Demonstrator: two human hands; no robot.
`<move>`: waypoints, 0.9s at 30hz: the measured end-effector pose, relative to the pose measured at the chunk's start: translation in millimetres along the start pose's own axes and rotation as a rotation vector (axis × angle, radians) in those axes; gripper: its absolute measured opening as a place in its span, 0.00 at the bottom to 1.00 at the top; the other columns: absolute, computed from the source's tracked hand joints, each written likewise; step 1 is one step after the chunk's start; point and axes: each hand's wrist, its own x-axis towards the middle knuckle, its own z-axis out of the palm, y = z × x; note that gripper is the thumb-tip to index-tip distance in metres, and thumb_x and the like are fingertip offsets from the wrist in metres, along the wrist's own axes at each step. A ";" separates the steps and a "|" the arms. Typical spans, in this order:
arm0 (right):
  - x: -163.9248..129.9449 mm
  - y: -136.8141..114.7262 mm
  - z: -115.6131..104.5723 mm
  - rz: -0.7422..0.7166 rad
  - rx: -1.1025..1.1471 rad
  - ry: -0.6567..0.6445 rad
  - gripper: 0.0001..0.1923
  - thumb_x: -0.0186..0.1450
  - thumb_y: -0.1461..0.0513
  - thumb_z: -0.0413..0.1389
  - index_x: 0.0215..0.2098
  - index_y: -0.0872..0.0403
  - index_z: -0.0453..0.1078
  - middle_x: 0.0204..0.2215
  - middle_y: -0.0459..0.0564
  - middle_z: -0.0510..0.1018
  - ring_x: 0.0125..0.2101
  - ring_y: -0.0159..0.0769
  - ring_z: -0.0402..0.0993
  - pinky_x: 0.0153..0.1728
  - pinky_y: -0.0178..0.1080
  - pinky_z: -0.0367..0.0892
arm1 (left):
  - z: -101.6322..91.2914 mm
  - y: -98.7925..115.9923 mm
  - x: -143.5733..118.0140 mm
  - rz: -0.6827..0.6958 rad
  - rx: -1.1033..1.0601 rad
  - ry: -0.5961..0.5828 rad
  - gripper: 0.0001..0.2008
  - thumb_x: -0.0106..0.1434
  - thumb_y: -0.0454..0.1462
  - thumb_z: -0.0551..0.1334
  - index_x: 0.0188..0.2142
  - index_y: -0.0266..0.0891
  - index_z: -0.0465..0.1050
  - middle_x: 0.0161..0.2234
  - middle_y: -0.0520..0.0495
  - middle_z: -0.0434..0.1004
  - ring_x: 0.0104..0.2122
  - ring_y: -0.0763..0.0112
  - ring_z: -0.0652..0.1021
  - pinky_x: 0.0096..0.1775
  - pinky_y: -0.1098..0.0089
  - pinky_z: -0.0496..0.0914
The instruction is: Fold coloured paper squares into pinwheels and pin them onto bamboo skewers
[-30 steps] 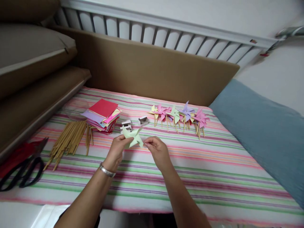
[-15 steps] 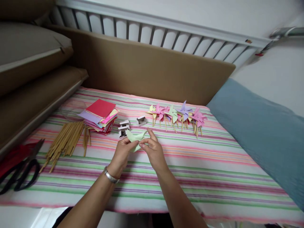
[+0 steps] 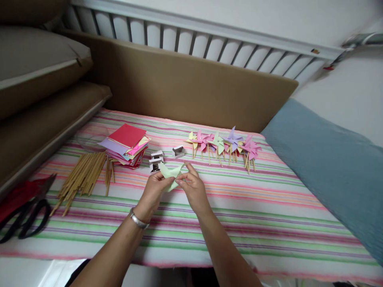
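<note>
Pinching green paper pinwheel (image 3: 170,173) between left hand (image 3: 154,190) and right hand (image 3: 191,187), fingers grasping folds, raised off striped cloth (image 3: 239,215) so I could see folds; sticks (image 3: 83,177), paper stack (image 3: 127,144) lay within reach.

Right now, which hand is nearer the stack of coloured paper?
Left. The left hand is just right of and below the paper stack; the right hand lies farther right.

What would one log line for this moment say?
left hand: holds green paper pinwheel | right hand: pinches same pinwheel | nearby: paper stack, sticks, finished pinwheels
</note>
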 end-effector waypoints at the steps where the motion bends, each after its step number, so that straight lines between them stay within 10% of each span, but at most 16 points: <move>1: -0.1 0.1 0.3 -0.014 -0.004 -0.001 0.04 0.55 0.60 0.56 0.27 0.51 0.72 0.61 0.50 0.57 0.61 0.43 0.50 0.53 0.45 0.58 | 0.3 0.0 -0.2 0.005 -0.001 0.002 0.11 0.43 0.35 0.69 0.30 0.37 0.79 0.28 0.48 0.80 0.27 0.71 0.75 0.33 0.72 0.66; 27: 1.3 -5.3 -3.8 0.108 0.102 -0.054 0.04 0.52 0.61 0.58 0.25 0.53 0.74 0.58 0.53 0.62 0.61 0.45 0.50 0.57 0.44 0.48 | -6.6 -0.8 2.2 -0.002 0.070 -0.121 0.11 0.46 0.35 0.69 0.32 0.35 0.79 0.29 0.47 0.81 0.28 0.69 0.76 0.33 0.71 0.66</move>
